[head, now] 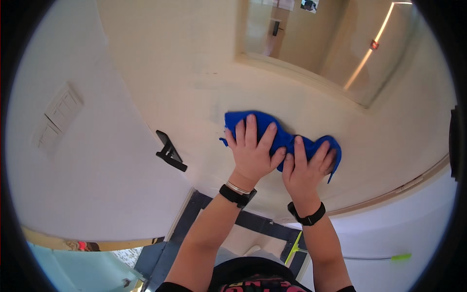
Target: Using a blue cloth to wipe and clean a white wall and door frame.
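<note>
A bright blue cloth (281, 140) lies bunched against the cream-coloured door (171, 69), below its glass pane (303, 40). My left hand (253, 155) presses the cloth's left half flat with fingers spread. On the right half rests my right hand (304, 175), its outer fingers partly tucked into a fold. The thumbs nearly meet at the middle of the cloth. Faint greyish smudges show on the door up and to the left of the cloth. Both wrists carry black bands.
A black door handle (169, 149) juts out left of my hands. Switch panels (60, 113) sit on the white wall. Down by the floor (199, 206) is a green-headed tool (294, 248) with a thin pole, perhaps a squeegee. A dark fixture (453, 144) stands at the right edge.
</note>
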